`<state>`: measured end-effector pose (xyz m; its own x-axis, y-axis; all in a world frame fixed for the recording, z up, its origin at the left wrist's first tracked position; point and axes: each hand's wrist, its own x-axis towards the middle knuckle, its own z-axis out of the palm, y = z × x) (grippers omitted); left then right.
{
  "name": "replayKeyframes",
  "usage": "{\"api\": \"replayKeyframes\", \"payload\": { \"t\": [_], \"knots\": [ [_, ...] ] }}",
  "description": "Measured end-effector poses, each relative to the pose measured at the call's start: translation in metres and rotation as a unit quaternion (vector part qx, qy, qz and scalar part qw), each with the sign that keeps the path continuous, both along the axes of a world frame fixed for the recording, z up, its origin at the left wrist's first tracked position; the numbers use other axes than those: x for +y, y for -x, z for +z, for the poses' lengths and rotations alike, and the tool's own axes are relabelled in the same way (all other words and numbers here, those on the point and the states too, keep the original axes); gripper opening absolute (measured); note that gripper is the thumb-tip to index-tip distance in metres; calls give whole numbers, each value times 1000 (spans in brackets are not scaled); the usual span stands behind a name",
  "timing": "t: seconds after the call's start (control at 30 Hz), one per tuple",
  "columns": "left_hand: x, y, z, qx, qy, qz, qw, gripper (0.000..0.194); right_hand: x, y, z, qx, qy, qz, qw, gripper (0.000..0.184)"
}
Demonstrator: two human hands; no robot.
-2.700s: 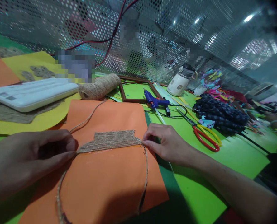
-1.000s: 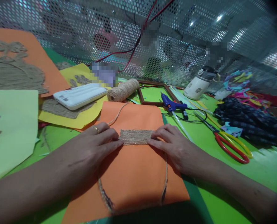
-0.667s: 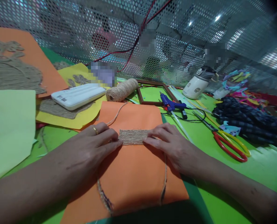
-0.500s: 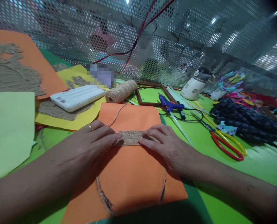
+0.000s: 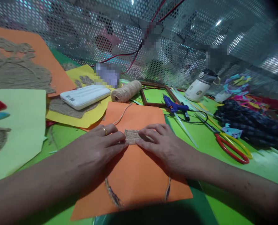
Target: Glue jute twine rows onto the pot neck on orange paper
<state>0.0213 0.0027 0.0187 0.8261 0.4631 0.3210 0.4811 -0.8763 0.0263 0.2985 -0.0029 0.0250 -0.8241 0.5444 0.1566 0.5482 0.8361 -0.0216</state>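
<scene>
Rows of jute twine lie side by side in a flat strip on a sheet of orange paper. My left hand has its thumb and fingers closed and pressing on the strip's left end. At the other end, the bent fingers and thumb of my right hand press the strip against the paper, covering that part. A loose strand of twine runs up from my left hand toward the twine roll. Dark-marked twine curves down the paper's lower left and right.
A blue glue gun lies by a brown frame, with red-and-yellow scissors to the right. A white power bank-like device rests on twine-covered yellow paper. Behind stand a white bottle and a perforated metal screen.
Both hands have gone from pinching the twine beyond the strip's ends to pressing on the strip. My right hand has slid left along it, closer to my left hand. The view has shifted left.
</scene>
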Motion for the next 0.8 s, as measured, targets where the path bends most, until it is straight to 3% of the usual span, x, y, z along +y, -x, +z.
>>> {"api": "replayKeyframes", "payload": {
  "t": [0.1, 0.3, 0.53, 0.8],
  "knots": [
    [-1, 0, -1, -10, 2, -3, 1000, 25, 1, 2, 1, 10, 10, -10, 1000, 36],
    [-3, -1, 5, -17, 16, -10, 1000, 25, 4, 4, 1, 24, 40, 6, 999, 56],
    [-2, -1, 3, -28, 26, -2, 999, 26, 6, 0, -2, 63, 25, 28, 997, 37],
    [-3, -1, 10, -50, 53, 1, 997, 34, 7, 1, -5, 75, 56, 18, 996, 39]
  ]
}}
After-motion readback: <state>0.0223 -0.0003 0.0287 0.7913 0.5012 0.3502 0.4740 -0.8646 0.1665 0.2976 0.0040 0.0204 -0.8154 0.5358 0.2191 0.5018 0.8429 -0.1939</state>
